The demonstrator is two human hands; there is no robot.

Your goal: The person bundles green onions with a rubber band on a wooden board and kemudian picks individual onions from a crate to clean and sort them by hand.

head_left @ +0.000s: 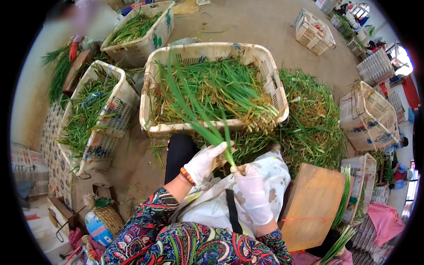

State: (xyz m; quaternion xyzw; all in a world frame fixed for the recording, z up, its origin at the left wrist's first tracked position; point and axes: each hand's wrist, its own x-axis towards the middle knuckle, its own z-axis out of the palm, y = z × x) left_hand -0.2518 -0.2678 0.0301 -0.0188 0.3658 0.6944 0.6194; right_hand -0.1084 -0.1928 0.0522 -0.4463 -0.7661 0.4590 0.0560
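Both gloved hands pinch one green onion stalk point(201, 118) — left hand point(202, 164) steadying, right hand point(252, 191) gripping its base; full crate point(152, 88) sits within reach.

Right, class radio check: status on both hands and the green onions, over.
Left hand and right hand, gloved, both gripping one green onion stalk. Stalk upright over lap. Full crate ahead; nothing blocking.

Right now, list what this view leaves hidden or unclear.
- Root end of the green onion stalk: head view, covered by the left hand and right hand.
- Bottom of the front crate: buried under greens.
- Distant people top right: too small.
- Figure top left: blurred.
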